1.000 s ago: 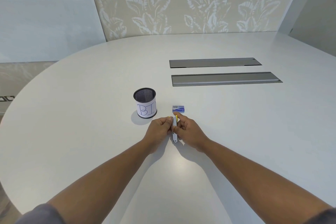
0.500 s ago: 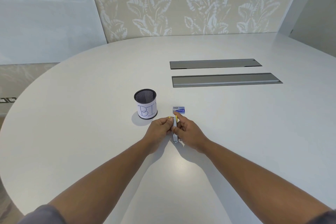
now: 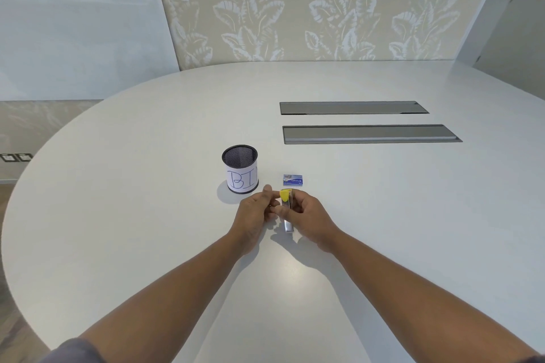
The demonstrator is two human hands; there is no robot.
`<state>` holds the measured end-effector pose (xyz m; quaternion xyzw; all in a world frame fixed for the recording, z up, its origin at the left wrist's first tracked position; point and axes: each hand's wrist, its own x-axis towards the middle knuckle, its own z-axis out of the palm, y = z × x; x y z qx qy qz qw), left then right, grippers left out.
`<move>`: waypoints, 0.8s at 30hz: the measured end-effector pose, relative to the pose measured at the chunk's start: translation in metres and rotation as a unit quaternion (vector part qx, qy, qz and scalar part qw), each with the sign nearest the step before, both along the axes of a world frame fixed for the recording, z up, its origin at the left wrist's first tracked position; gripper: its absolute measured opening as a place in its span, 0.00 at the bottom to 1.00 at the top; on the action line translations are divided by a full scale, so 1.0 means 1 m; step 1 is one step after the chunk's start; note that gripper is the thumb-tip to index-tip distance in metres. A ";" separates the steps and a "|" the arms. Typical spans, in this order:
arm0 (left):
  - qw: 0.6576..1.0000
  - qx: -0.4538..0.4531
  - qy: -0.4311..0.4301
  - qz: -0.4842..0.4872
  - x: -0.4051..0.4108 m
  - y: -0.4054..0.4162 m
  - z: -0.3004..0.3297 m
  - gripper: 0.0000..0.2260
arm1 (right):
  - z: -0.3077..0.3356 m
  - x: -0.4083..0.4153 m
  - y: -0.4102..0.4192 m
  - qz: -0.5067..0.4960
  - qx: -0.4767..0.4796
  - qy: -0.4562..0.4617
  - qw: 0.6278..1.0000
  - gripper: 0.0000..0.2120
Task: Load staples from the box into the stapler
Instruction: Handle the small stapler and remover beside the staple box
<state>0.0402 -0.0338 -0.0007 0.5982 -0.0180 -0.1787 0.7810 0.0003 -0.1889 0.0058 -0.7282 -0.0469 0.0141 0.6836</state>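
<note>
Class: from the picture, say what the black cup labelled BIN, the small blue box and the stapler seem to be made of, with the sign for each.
Round black mesh cup: looks like wire mesh, fine holes showing; white paper band with handwritten letters.
Small blue staple box: probably printed card, matte.
Slim silver stapler: grey sheen suggests metal; its yellow tip looks plastic.

A white oval table (image 3: pixel 147 186) carries a mesh cup (image 3: pixel 240 169) marked "BIN"; at its 3 o'clock lies the staple box (image 3: pixel 292 180). Two grey panels (image 3: pixel 370 133) sit toward 1 o'clock.
</note>
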 end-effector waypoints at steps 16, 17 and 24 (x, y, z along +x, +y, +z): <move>0.901 0.328 -0.282 0.030 -0.010 0.014 -0.005 0.15 | -0.009 0.011 -0.004 -0.064 -0.396 -0.098 0.911 0.23; 0.900 0.333 -0.279 0.024 -0.009 0.015 -0.005 0.15 | -0.010 0.010 -0.004 -0.066 -0.399 -0.102 0.909 0.24; 0.894 0.353 -0.276 0.000 -0.008 0.016 -0.007 0.15 | -0.016 0.007 -0.003 -0.084 -0.422 -0.136 0.892 0.23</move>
